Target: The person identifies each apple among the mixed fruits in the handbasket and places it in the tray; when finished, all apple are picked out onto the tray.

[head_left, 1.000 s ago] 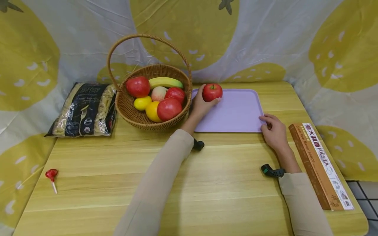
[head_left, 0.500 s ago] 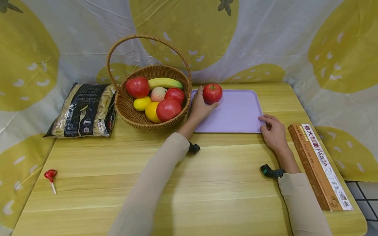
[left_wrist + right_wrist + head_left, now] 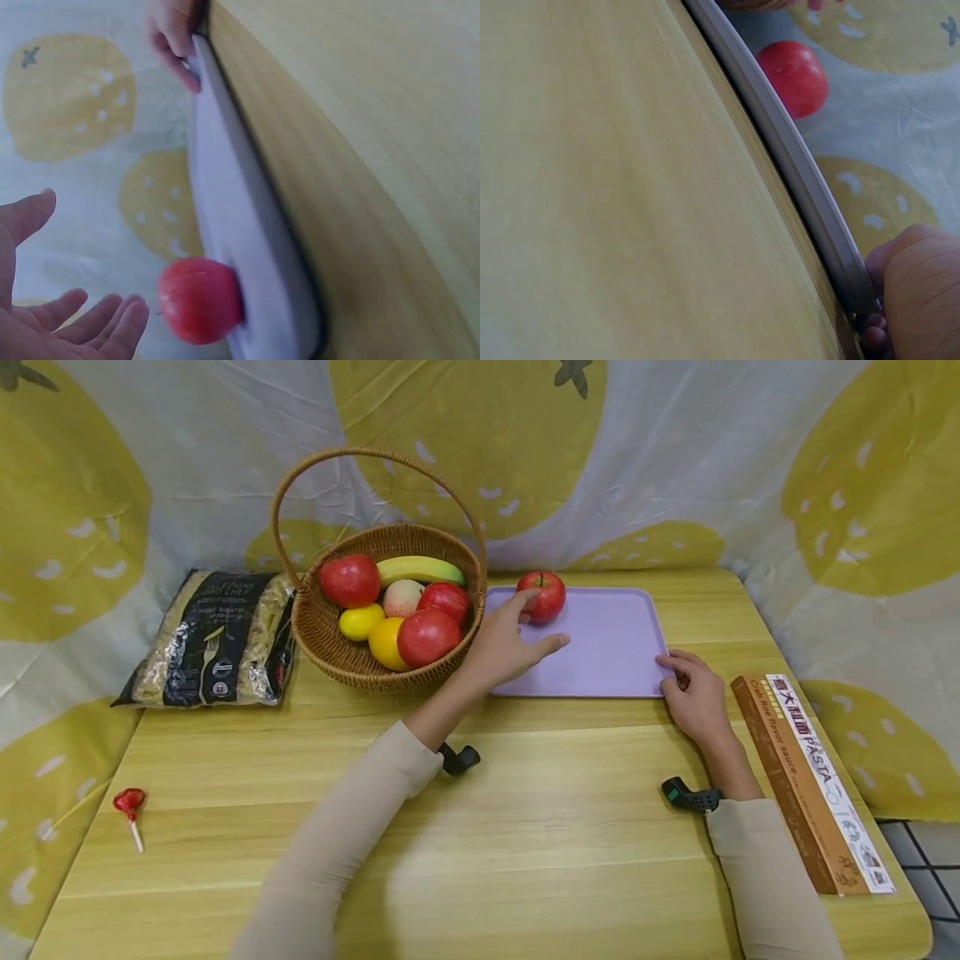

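Note:
A red apple [image 3: 550, 597] sits at the far left corner of the lilac tray [image 3: 611, 643]. My left hand [image 3: 501, 647] is over the tray's left end, just in front of the apple, with thumb and fingers spread. The left wrist view shows a gap between that hand [image 3: 71, 326] and the apple [image 3: 196, 300], and the palm holds nothing. At the tray's right edge, my right hand [image 3: 699, 695] pinches the rim between thumb and fingers. The right wrist view shows this hand [image 3: 924, 289] at the tray's corner [image 3: 855, 289], some fingertips lying low beneath the rim.
Left of the tray stands a wicker basket [image 3: 330, 658] with a tall handle, full of fruit, including a banana [image 3: 422, 569]. A pasta bag [image 3: 217, 639] lies farther left, with a red lollipop [image 3: 130, 804] in front. A long pasta box [image 3: 813, 785] lies at right.
My left hand has let go of the apple and drawn back toward the front left, its fingers spreading. The apple stays on the tray. My right hand keeps its place on the rim.

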`<action>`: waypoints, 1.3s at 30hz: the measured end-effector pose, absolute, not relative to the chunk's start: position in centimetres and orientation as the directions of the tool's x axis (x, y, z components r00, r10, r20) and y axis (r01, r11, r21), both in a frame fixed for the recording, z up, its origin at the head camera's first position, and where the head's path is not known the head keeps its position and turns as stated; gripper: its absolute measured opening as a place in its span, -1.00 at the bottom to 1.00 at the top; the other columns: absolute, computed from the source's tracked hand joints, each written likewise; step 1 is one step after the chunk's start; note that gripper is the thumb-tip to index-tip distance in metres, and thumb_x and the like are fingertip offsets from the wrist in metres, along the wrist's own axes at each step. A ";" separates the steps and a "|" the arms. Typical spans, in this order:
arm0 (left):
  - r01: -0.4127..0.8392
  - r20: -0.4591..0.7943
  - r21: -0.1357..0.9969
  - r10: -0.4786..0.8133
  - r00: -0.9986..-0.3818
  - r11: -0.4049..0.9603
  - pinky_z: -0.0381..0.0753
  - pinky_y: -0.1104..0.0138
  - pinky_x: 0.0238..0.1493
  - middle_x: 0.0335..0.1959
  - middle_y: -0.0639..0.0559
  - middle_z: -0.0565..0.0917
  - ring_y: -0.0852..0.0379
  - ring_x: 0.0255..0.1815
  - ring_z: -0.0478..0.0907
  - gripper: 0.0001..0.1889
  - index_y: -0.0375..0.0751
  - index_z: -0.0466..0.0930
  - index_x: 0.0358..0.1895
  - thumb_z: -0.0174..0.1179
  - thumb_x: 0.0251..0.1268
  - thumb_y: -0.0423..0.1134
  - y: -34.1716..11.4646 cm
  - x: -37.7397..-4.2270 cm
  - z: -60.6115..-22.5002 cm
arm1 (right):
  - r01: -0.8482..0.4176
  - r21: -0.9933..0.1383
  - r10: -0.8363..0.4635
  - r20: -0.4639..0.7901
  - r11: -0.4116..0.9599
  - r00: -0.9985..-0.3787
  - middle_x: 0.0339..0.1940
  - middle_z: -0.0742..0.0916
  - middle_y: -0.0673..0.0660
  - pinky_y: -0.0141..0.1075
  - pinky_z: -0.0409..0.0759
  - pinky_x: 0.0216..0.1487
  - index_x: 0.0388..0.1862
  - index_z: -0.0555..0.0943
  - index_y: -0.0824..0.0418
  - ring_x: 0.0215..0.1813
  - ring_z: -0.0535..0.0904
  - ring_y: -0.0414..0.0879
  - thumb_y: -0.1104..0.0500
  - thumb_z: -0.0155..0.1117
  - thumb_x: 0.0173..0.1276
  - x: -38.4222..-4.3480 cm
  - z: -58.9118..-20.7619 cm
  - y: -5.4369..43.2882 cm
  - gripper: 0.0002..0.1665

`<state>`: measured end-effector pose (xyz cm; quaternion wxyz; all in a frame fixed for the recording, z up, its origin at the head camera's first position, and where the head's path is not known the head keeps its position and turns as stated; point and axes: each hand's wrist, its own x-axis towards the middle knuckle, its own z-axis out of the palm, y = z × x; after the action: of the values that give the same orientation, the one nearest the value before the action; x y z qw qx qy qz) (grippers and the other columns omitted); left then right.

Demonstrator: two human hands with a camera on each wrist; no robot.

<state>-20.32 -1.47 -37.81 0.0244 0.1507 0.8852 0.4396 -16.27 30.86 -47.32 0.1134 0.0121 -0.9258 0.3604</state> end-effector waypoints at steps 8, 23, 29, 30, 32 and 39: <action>0.328 0.158 0.822 0.366 -0.917 0.466 0.67 0.29 0.19 0.18 0.15 0.69 0.19 0.08 0.69 -0.38 0.09 0.55 0.33 0.41 0.24 0.20 -4.3 -17.6 -34.2 | -0.098 -0.656 0.063 0.217 0.748 -0.974 0.33 0.64 0.32 -0.46 0.27 -0.20 0.21 0.68 0.36 -0.07 0.51 0.05 0.37 0.09 0.35 -16.3 -47.6 31.1 -0.53; 0.315 0.248 0.813 0.199 -0.948 0.490 0.69 0.21 0.16 0.01 0.09 0.73 0.18 0.02 0.67 -0.51 0.05 0.65 0.15 0.45 0.22 0.15 -13.8 -19.4 -31.6 | -0.091 -0.659 0.065 0.209 0.747 -0.976 0.35 0.62 0.33 -0.44 0.28 -0.23 0.22 0.67 0.36 -0.11 0.47 0.01 0.36 0.08 0.38 -16.2 -47.5 31.4 -0.53; 0.186 0.203 0.736 0.050 -0.978 0.651 0.55 0.07 0.28 0.24 0.05 0.64 -0.03 0.25 0.54 -0.30 0.02 0.56 0.31 0.38 0.19 0.31 -16.9 -20.6 -31.5 | -0.094 -0.662 0.068 0.215 0.744 -0.974 0.34 0.63 0.32 -0.43 0.28 -0.23 0.21 0.68 0.36 -0.12 0.45 -0.01 0.37 0.07 0.38 -16.3 -47.5 31.3 -0.54; 0.162 0.192 0.724 0.029 -0.981 0.671 0.56 0.04 0.27 0.28 0.04 0.62 -0.06 0.27 0.53 -0.27 0.02 0.54 0.34 0.36 0.18 0.34 -17.3 -20.7 -31.5 | -0.094 -0.664 0.069 0.215 0.742 -0.974 0.33 0.63 0.32 -0.43 0.28 -0.23 0.21 0.68 0.36 -0.13 0.45 -0.01 0.37 0.08 0.38 -16.3 -47.5 31.3 -0.54; 0.124 0.176 0.705 -0.003 -0.984 0.698 0.58 0.03 0.25 0.34 0.02 0.58 -0.10 0.30 0.51 -0.22 0.03 0.51 0.39 0.34 0.18 0.37 -18.2 -20.9 -31.6 | -0.093 -0.666 0.070 0.214 0.740 -0.974 0.33 0.63 0.32 -0.43 0.28 -0.23 0.21 0.68 0.36 -0.13 0.44 -0.02 0.37 0.08 0.38 -16.4 -47.5 31.2 -0.54; 0.065 0.164 0.669 -0.062 -0.985 0.740 0.58 -0.14 0.27 0.47 -0.08 0.44 -0.20 0.48 0.27 -0.13 -0.02 0.40 0.51 0.32 0.20 0.35 -20.6 -21.5 -32.2 | -0.094 -0.671 0.066 0.209 0.735 -0.976 0.32 0.64 0.31 -0.42 0.27 -0.23 0.20 0.68 0.36 -0.14 0.43 -0.02 0.36 0.08 0.38 -16.5 -47.5 31.0 -0.54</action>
<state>-21.51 -20.65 -32.21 -0.0879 0.0009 0.9287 0.3603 -16.50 30.98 -47.52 0.1100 0.0077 -0.9249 0.3638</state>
